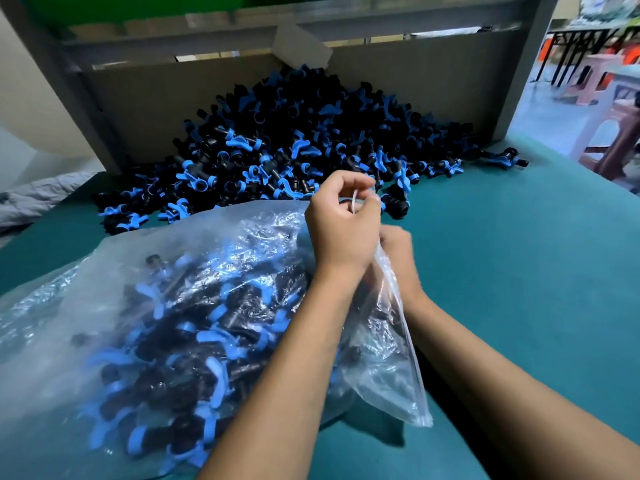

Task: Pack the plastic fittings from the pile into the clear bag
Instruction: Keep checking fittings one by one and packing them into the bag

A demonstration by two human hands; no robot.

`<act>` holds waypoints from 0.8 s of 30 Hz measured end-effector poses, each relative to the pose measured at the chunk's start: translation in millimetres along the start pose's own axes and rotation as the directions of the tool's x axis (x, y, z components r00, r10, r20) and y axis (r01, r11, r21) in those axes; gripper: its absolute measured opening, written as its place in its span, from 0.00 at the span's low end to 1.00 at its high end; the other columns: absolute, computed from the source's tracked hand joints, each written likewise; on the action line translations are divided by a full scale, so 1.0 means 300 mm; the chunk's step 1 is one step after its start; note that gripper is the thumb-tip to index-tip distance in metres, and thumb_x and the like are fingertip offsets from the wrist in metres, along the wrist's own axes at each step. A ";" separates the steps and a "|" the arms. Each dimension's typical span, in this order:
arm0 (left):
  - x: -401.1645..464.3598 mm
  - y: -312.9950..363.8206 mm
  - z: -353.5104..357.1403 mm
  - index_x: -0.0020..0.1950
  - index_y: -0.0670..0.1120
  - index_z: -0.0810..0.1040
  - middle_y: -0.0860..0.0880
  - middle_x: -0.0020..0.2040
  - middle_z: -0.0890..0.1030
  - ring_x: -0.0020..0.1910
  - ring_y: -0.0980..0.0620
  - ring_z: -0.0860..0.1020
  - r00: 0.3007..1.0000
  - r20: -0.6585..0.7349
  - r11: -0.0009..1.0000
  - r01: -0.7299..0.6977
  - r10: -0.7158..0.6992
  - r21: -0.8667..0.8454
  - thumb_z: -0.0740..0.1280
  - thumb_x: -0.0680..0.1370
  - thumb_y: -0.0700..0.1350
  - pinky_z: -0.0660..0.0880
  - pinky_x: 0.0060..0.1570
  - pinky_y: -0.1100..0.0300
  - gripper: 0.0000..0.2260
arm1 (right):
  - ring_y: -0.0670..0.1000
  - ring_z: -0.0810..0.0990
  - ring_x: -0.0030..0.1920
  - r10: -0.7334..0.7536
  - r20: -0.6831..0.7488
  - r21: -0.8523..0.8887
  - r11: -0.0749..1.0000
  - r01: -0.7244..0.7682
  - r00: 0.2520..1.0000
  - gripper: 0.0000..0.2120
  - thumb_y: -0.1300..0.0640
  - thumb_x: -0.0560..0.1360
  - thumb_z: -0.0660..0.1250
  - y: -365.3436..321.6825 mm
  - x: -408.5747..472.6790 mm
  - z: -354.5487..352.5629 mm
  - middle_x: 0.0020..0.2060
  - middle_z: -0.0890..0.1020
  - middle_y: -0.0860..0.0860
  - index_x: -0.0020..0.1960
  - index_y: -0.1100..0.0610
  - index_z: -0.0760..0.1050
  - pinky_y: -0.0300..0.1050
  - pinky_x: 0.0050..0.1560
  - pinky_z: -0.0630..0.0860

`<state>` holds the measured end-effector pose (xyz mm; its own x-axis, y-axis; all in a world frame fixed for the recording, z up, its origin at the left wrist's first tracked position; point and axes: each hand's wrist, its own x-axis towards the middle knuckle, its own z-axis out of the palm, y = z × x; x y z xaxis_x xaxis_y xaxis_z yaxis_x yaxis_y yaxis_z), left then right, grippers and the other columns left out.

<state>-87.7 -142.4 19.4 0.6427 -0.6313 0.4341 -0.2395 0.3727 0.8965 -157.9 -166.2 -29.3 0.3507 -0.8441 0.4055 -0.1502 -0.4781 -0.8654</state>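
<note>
Teal tabletop (pixel 519 271), fittings pile (pixel 294 133) behind; left hand (pixel 341 220) and right hand (pixel 398 251) both pinch the clear bag (pixel 86 306) mouth (bag well filled).

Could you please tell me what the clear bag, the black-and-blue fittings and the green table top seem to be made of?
Clear bag: thin, glossy plastic film, judging by its crinkles, glare and see-through walls.
Black-and-blue fittings in the pile: apparently rigid moulded plastic, black bodies with smooth blue handles of slight sheen.
Green table top: an even, matt teal surface, perhaps a rubber or vinyl mat; the picture leaves this open.
</note>
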 end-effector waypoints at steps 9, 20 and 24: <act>-0.011 -0.148 -0.032 0.38 0.51 0.81 0.53 0.36 0.81 0.35 0.49 0.79 0.918 0.060 0.889 0.360 -0.392 0.283 0.69 0.72 0.34 0.77 0.40 0.58 0.11 | 0.64 0.59 0.71 -0.002 -0.015 -0.781 0.624 -0.010 1.000 0.31 0.63 0.73 0.66 0.155 0.214 -0.123 0.73 0.62 0.61 0.74 0.46 0.68 0.57 0.65 0.71; -0.006 -0.139 -0.041 0.43 0.50 0.83 0.51 0.41 0.84 0.35 0.53 0.79 0.901 0.046 0.881 0.411 -0.432 0.235 0.70 0.74 0.35 0.73 0.37 0.62 0.10 | 0.56 0.76 0.48 0.110 -0.135 -0.561 0.810 -0.168 0.985 0.17 0.52 0.70 0.78 0.184 0.220 -0.178 0.47 0.77 0.55 0.54 0.55 0.78 0.45 0.48 0.70; -0.003 -0.139 -0.043 0.45 0.49 0.84 0.50 0.42 0.84 0.35 0.52 0.78 0.892 0.058 0.874 0.423 -0.448 0.241 0.68 0.75 0.34 0.74 0.36 0.62 0.10 | 0.54 0.80 0.43 0.134 -0.278 -0.301 0.928 -0.218 0.951 0.09 0.50 0.74 0.73 0.160 0.170 -0.188 0.40 0.82 0.51 0.48 0.54 0.77 0.45 0.46 0.76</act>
<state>-68.9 -148.8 -19.3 0.6382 -0.7698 -0.0092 -0.1127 -0.1052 0.9880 -199.5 -246.0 -33.5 0.0569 -0.9344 0.3517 -0.4941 -0.3324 -0.8033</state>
